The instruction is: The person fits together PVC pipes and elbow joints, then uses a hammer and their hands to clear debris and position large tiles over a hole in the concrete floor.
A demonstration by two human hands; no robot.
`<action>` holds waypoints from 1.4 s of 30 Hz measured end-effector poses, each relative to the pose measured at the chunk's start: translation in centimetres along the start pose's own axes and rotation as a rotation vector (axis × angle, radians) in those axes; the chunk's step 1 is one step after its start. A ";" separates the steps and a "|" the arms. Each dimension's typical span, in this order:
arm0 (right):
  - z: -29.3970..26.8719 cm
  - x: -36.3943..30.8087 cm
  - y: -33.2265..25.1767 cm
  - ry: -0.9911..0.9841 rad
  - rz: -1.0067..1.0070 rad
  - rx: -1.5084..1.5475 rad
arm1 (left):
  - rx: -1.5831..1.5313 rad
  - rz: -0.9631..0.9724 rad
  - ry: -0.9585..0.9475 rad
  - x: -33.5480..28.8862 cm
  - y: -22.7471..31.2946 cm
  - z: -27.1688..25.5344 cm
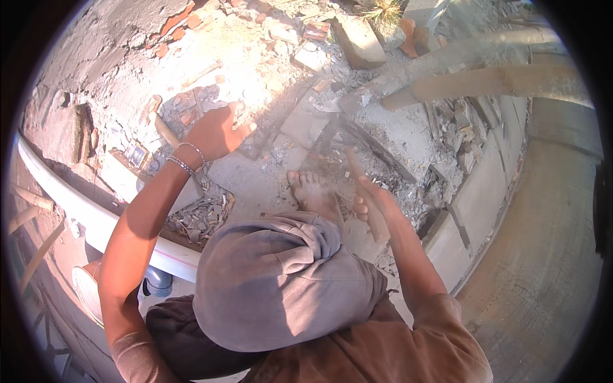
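My left hand [220, 131], with beaded bands at its wrist, hangs over the bright rubble with its fingers curled in. Glare hides what they hold, if anything. My right hand [372, 201] grips a wooden-handled tool [353, 167]; the tool's far end is blurred and its kind does not show. Between the hands a bare foot [311, 189] rests on the dusty ground, beyond the grey cloth [268, 281] that fills the lower middle. A second wooden handle [167, 133] lies beside my left wrist, partly behind the hand.
Broken slabs [357, 41] and brick pieces lie at the far side. Two thick poles [491, 83] reach in from the far right. A white curved pipe [96, 223] runs along the left. Low blocks [472, 204] edge the rubble before a brown surface [536, 255] at right.
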State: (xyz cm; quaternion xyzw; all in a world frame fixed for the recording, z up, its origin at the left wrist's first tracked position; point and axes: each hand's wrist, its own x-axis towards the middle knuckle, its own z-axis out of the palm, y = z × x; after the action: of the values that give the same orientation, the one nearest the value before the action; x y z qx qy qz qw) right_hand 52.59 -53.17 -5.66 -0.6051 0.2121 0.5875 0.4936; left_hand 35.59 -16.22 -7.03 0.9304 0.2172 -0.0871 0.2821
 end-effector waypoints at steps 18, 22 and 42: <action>6.4 7.6 -6.4 -0.230 -0.927 -1.875 | 0.159 -0.043 0.124 -4.3 -4.8 11.7; 6.6 5.2 -8.2 -0.183 -0.818 -1.920 | 0.090 -0.092 0.151 -3.1 -4.7 10.6; -12.5 -10.3 -4.2 0.375 0.170 -0.135 | -0.001 -0.138 0.034 0.9 -2.9 -7.9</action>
State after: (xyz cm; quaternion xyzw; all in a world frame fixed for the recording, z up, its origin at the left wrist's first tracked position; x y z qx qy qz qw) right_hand 60.13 -65.30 3.10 -0.7153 0.3110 0.5171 0.3525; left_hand 35.39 -9.28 -2.18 0.9145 0.2856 -0.0903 0.2719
